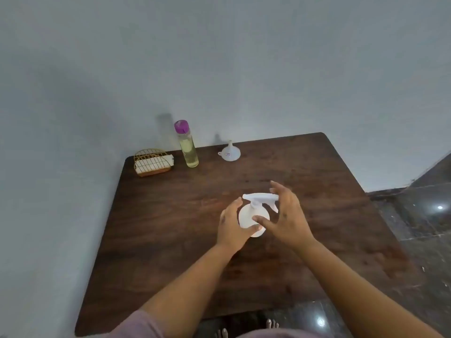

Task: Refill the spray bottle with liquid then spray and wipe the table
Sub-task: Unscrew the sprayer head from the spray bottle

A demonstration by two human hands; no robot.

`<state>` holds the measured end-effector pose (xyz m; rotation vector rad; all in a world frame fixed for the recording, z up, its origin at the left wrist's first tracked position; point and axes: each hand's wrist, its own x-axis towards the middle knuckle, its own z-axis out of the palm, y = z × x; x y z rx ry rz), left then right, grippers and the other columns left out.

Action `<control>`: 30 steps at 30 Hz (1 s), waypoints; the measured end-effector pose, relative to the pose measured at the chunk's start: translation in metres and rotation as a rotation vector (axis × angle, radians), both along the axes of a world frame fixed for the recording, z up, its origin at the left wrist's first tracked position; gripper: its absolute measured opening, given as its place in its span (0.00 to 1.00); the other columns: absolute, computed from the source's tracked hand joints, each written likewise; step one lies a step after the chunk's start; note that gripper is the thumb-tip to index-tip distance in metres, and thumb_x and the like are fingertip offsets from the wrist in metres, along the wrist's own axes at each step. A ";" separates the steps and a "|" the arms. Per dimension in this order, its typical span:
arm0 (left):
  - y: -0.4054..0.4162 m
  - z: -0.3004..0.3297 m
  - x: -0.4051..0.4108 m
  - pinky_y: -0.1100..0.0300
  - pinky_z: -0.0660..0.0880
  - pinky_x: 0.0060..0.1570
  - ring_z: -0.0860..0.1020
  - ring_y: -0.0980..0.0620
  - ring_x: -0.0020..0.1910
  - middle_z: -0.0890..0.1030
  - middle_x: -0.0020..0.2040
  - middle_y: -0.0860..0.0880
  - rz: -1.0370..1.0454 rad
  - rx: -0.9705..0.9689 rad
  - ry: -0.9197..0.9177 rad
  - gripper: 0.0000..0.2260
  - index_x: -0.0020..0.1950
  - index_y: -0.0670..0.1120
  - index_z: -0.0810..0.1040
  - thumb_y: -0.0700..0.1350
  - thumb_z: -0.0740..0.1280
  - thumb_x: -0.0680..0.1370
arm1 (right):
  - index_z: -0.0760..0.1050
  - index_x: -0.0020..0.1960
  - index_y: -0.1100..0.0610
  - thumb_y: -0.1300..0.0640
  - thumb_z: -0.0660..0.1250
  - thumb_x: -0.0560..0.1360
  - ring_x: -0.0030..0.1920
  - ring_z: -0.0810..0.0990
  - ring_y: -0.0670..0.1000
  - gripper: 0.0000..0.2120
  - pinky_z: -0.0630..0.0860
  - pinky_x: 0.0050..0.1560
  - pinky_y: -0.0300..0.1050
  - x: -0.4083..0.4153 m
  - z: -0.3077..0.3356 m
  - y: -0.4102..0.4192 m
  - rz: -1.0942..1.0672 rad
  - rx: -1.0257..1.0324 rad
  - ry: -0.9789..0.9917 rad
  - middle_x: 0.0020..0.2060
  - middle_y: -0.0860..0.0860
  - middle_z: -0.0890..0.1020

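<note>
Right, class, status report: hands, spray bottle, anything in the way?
Left hand grips spray bottle body. Right hand open around the trigger head, not clearly gripping. Funnel and refill bottle stand at the far edge, nothing blocking.

Spray bottle [252,215]: white, upright, centre of the wooden table [170,228].
Left hand [233,226]: grips the bottle's body.
Right hand [285,214]: fingers spread beside the trigger head.
</note>
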<state>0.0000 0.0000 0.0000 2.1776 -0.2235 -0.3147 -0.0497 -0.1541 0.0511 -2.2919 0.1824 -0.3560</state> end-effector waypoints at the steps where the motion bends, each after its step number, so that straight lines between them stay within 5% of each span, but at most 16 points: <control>1: -0.005 0.001 0.002 0.57 0.68 0.66 0.68 0.53 0.69 0.74 0.68 0.55 0.023 -0.022 -0.029 0.34 0.71 0.50 0.70 0.52 0.78 0.67 | 0.64 0.71 0.55 0.44 0.76 0.66 0.63 0.71 0.49 0.39 0.70 0.62 0.45 0.007 0.002 -0.001 0.086 -0.126 -0.042 0.63 0.49 0.74; 4: -0.016 0.001 0.006 0.60 0.72 0.54 0.75 0.53 0.58 0.80 0.55 0.56 0.099 -0.073 -0.047 0.23 0.59 0.50 0.76 0.52 0.77 0.66 | 0.72 0.64 0.54 0.47 0.74 0.68 0.60 0.75 0.52 0.28 0.73 0.58 0.48 0.031 0.016 -0.003 0.292 -0.399 0.070 0.59 0.49 0.78; 8: -0.021 0.000 0.011 0.61 0.74 0.48 0.79 0.52 0.52 0.83 0.51 0.53 0.107 -0.099 -0.034 0.13 0.55 0.48 0.79 0.48 0.73 0.73 | 0.74 0.51 0.54 0.48 0.72 0.69 0.44 0.77 0.53 0.15 0.72 0.39 0.45 0.054 0.027 -0.003 0.316 -0.451 0.341 0.44 0.49 0.79; 18: -0.024 -0.007 0.018 0.74 0.68 0.46 0.74 0.62 0.50 0.77 0.51 0.58 0.012 -0.095 0.004 0.17 0.62 0.46 0.76 0.43 0.73 0.74 | 0.72 0.36 0.55 0.51 0.71 0.67 0.36 0.77 0.52 0.10 0.73 0.34 0.44 0.077 0.020 -0.010 0.418 -0.656 0.352 0.33 0.49 0.76; 23: -0.028 -0.012 0.017 0.62 0.73 0.54 0.78 0.55 0.55 0.82 0.54 0.52 0.027 -0.147 -0.006 0.17 0.61 0.46 0.77 0.45 0.74 0.73 | 0.78 0.42 0.55 0.56 0.69 0.69 0.38 0.78 0.51 0.04 0.70 0.33 0.42 0.085 0.030 -0.012 0.564 -0.784 0.344 0.37 0.50 0.81; 27: -0.026 -0.013 0.019 0.68 0.73 0.52 0.78 0.57 0.52 0.81 0.53 0.54 0.020 -0.169 0.002 0.14 0.58 0.46 0.79 0.43 0.74 0.73 | 0.79 0.47 0.55 0.57 0.67 0.71 0.41 0.79 0.50 0.06 0.73 0.38 0.43 0.089 0.034 -0.015 0.695 -0.853 0.315 0.41 0.49 0.82; 30: -0.024 -0.012 0.022 0.62 0.76 0.53 0.80 0.55 0.50 0.83 0.49 0.53 0.024 -0.199 0.029 0.17 0.56 0.47 0.79 0.48 0.75 0.70 | 0.79 0.50 0.50 0.58 0.67 0.72 0.46 0.80 0.50 0.08 0.76 0.42 0.45 0.098 0.036 -0.017 0.845 -0.887 0.285 0.44 0.47 0.83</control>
